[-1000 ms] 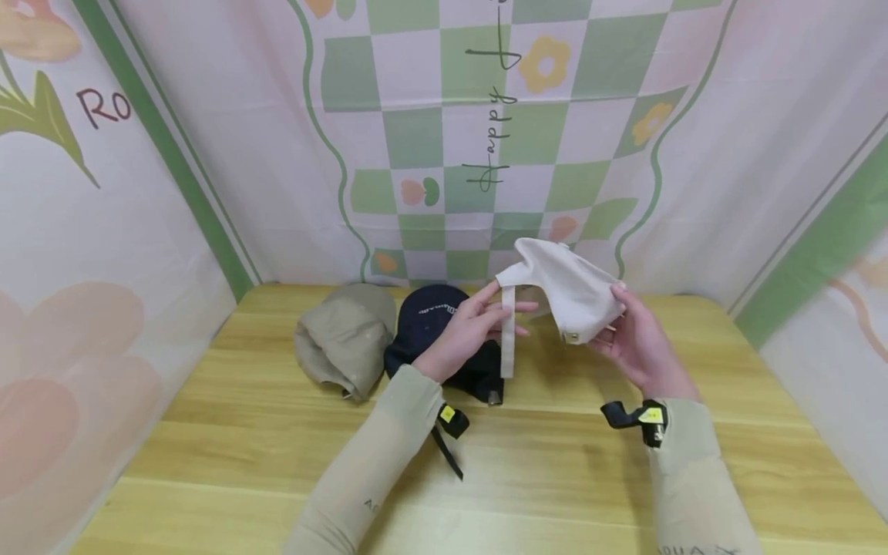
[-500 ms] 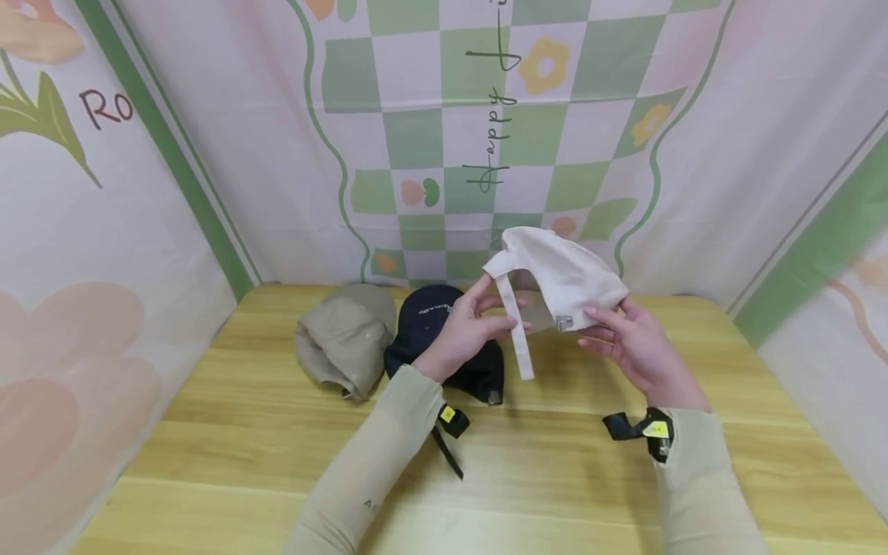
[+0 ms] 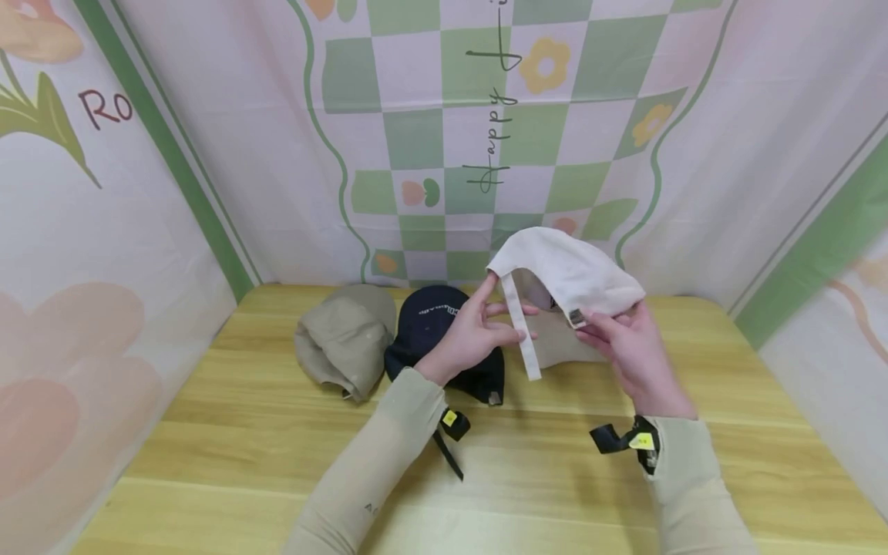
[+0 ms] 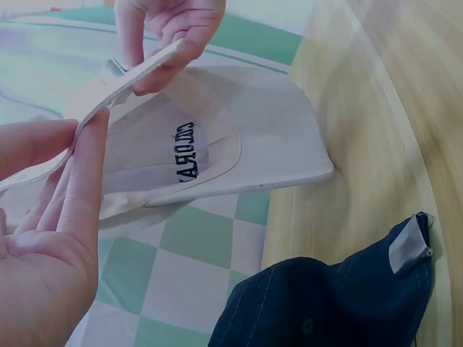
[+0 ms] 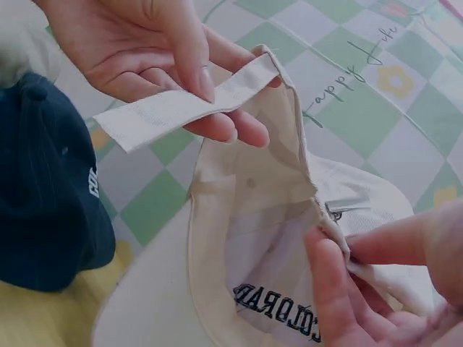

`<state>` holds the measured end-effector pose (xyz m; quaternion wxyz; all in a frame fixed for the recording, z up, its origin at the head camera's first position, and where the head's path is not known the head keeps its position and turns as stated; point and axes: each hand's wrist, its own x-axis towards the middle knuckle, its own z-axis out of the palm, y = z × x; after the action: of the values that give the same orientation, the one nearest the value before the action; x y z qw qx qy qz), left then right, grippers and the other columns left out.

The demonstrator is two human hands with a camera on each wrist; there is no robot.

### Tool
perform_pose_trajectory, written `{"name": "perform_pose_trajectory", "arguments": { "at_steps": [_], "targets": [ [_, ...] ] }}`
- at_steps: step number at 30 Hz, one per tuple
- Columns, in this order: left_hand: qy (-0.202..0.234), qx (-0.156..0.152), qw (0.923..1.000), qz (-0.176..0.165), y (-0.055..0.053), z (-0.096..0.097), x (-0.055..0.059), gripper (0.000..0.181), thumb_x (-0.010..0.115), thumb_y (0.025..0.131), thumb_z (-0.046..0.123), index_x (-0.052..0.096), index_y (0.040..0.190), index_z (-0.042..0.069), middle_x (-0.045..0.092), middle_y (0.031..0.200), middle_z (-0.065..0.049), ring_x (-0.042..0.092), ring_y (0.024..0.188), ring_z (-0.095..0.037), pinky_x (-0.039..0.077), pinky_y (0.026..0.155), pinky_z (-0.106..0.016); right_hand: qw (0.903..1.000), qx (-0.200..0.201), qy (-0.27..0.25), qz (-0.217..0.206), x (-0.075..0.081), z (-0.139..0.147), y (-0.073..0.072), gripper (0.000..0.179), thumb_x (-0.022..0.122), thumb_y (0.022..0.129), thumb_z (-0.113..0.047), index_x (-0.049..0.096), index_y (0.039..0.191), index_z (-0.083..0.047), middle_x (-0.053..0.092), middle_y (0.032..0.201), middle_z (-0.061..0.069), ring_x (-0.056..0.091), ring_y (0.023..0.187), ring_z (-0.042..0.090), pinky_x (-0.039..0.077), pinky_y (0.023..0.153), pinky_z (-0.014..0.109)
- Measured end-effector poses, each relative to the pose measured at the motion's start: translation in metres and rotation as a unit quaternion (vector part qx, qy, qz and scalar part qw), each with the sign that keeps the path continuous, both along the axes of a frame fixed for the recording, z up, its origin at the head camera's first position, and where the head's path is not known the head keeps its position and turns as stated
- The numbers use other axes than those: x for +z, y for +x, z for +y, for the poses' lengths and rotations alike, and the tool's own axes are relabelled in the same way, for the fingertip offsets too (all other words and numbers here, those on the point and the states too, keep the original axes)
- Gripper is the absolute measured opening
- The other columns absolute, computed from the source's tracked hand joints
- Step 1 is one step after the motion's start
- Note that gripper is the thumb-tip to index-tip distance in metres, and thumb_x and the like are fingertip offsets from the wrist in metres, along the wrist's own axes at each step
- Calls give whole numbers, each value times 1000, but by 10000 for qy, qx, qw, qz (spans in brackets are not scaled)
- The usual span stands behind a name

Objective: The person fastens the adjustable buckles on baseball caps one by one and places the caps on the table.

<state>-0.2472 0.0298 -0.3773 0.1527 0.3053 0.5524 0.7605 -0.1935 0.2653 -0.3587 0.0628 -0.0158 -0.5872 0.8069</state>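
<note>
Both hands hold a white baseball cap (image 3: 565,266) above the table, its back opening facing me and its brim (image 4: 275,130) pointing down and away. My left hand (image 3: 466,333) pinches the loose white strap (image 5: 155,119) between thumb and fingers, and the strap's free end sticks out. On the other side of the opening, my right hand (image 3: 634,347) pinches the cap's edge beside the metal buckle (image 3: 576,317). Strap and buckle are apart. Inside the cap, dark stitched lettering (image 4: 187,153) shows in reverse.
A navy cap (image 3: 423,316) with white lettering lies on the wooden table (image 3: 541,478), partly behind my left hand. Left of it sits a crumpled beige cap (image 3: 343,339). A patterned cloth backdrop (image 3: 409,139) rises behind the table.
The white cap has turned so that its inside and brim show more. My right hand has shifted from the cap's side to its edge by the buckle. The left hand keeps the strap.
</note>
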Motion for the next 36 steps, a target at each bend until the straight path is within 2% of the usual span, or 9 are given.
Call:
{"name": "perform_pose_trajectory", "arguments": {
  "at_steps": [7, 10, 15, 17, 20, 23, 27, 33, 36],
  "targets": [
    [-48, 136, 9999, -22, 2, 2, 0, 104, 61, 89, -23, 11, 164, 29, 58, 130, -35, 73, 90, -38, 60, 81, -40, 9928, -1180, 126, -182, 5, -1, 0, 65, 65, 94, 10, 15, 126, -16, 68, 96, 9, 72, 70, 19, 61, 71, 29],
    [-200, 338, 9992, 80, 1, 3, 0, 104, 62, 87, -23, 11, 165, 23, 52, 139, -32, 73, 89, -37, 60, 80, -37, 9906, -1340, 256, 91, 6, -2, 3, 72, 64, 94, 13, 20, 137, -25, 66, 104, 12, 72, 75, 21, 61, 71, 30],
    [-688, 823, 9933, 428, -3, 5, 0, 98, 63, 87, -22, 11, 163, 11, 24, 165, -14, 70, 99, -40, 59, 82, -33, 9824, -1524, 1046, 256, 12, -2, 2, 62, 61, 91, 18, 47, 146, -8, 61, 119, 20, 69, 81, 17, 59, 73, 25],
    [-968, 1067, 9864, 787, -6, 5, 0, 96, 64, 87, -21, 14, 163, 9, 17, 167, -8, 68, 106, -37, 58, 84, -31, 9764, -1547, 1486, 232, 13, -2, -1, 42, 61, 91, 17, 60, 131, 1, 60, 127, 21, 68, 85, 13, 58, 75, 22],
    [-1417, 1573, 9625, 1694, -14, 4, 0, 94, 69, 85, -17, 22, 162, 9, 18, 166, -8, 57, 124, -28, 52, 96, -29, 9647, -1532, 2102, 407, 11, 0, -6, 30, 64, 92, 14, 66, 118, 2, 61, 132, 21, 68, 92, 12, 57, 80, 22],
    [-1596, 1841, 9421, 2303, -19, 3, -3, 92, 70, 84, -17, 27, 162, 9, 23, 162, -14, 49, 130, -27, 49, 100, -28, 9427, -1546, 2844, 806, 4, 4, -12, 21, 65, 92, 12, 67, 111, 4, 66, 124, 21, 68, 96, 11, 56, 83, 21],
    [-1875, 1585, 9471, 2066, -14, -1, -10, 93, 67, 86, -18, 24, 162, 12, 22, 161, -14, 57, 120, -29, 57, 84, -26, 9268, -1450, 3329, 960, -8, 10, -13, 16, 65, 92, 11, 65, 108, 7, 67, 120, 22, 66, 99, 8, 55, 83, 18],
    [-2368, 1347, 9495, 1556, 0, -8, -10, 76, 67, 87, -15, 38, 154, 6, 40, 145, -16, 66, 104, -27, 58, 77, -27, 9479, -688, 3014, 765, -15, 17, -4, 21, 56, 96, 11, 54, 117, 9, 49, 137, 24, 66, 91, 10, 59, 76, 24],
    [-2563, 1118, 9481, 1516, 6, -12, -7, 61, 66, 88, -13, 46, 144, -1, 50, 133, -17, 67, 98, -24, 57, 78, -26, 9432, -433, 3230, 647, -13, 20, 4, 20, 54, 96, 8, 54, 116, 8, 47, 137, 21, 65, 83, 10, 58, 68, 24]
  ]
}}
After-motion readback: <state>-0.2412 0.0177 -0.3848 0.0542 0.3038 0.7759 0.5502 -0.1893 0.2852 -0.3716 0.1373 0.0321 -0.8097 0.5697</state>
